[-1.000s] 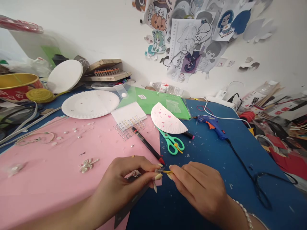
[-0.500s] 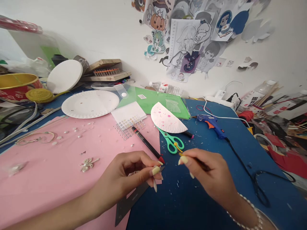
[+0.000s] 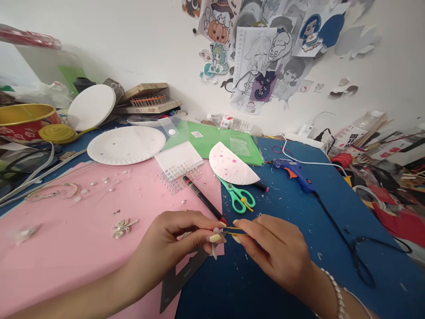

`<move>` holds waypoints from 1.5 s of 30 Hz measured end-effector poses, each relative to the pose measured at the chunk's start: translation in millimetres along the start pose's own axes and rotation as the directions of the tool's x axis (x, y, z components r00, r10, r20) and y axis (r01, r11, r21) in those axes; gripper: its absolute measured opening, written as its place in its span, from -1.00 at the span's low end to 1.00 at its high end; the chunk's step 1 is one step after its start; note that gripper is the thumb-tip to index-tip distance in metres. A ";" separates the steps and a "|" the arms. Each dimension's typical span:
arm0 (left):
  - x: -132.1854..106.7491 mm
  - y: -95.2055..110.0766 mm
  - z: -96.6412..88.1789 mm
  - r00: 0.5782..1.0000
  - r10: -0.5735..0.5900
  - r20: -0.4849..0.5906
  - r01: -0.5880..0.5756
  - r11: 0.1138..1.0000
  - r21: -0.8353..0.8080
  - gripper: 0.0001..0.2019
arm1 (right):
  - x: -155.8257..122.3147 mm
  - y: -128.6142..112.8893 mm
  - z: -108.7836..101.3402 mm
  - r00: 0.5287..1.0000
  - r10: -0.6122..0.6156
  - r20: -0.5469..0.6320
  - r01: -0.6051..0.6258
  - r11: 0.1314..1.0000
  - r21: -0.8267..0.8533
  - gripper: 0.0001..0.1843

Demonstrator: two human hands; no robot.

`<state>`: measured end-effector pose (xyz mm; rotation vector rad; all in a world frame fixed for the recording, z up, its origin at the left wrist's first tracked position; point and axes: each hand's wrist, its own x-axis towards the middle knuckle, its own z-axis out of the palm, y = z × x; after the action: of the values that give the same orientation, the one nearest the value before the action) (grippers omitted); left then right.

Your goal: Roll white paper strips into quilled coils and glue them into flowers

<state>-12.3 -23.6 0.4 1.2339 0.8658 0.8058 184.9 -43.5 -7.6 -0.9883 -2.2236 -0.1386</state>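
Note:
In the head view, my left hand (image 3: 186,243) is closed, thumb and fingers pinching a small whitish piece (image 3: 217,231) too small to name. My right hand (image 3: 279,248) grips gold-coloured tweezers (image 3: 235,233), whose two arms stand slightly apart and point left. The tweezer tips meet the whitish piece at my left fingertips; whether they clamp it I cannot tell. Below my left hand lies a dark grey set square (image 3: 182,281). Just beyond the hands are a black marker with a red end (image 3: 204,199) and green-handled scissors (image 3: 238,204).
Pink paper (image 3: 79,248) covers the table's left side, with a wire ornament (image 3: 122,228) and scattered beads. Behind lie a paper plate (image 3: 126,144), rhinestone sheet (image 3: 179,175) and folded plate piece (image 3: 230,164). A blue glue gun (image 3: 294,172) trails its cord at right.
My right hand has moved left and slightly down, bringing the tweezers to my left fingertips. My left hand has hardly moved and keeps its pinch.

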 end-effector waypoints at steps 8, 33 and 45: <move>-1.1 0.1 1.0 0.984 0.172 0.039 -0.176 0.968 0.179 -0.83 | -1.4 -1.6 -0.4 0.995 -0.099 -0.020 0.096 0.988 -0.123 -0.86; -0.8 -1.0 1.7 0.979 0.202 0.002 -0.201 0.971 0.130 -0.79 | -4.2 -2.0 -1.1 0.994 -0.101 -0.029 0.094 0.979 -0.183 -0.83; -2.9 -1.7 0.8 0.981 0.195 -0.004 -0.191 0.967 0.166 -0.84 | -3.3 -3.0 -0.5 0.993 -0.118 -0.020 0.112 0.973 -0.202 -0.81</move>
<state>-12.8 -26.8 -0.9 1.4750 0.8508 0.9178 184.6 -47.8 -8.9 -0.9547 -2.2703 -0.4357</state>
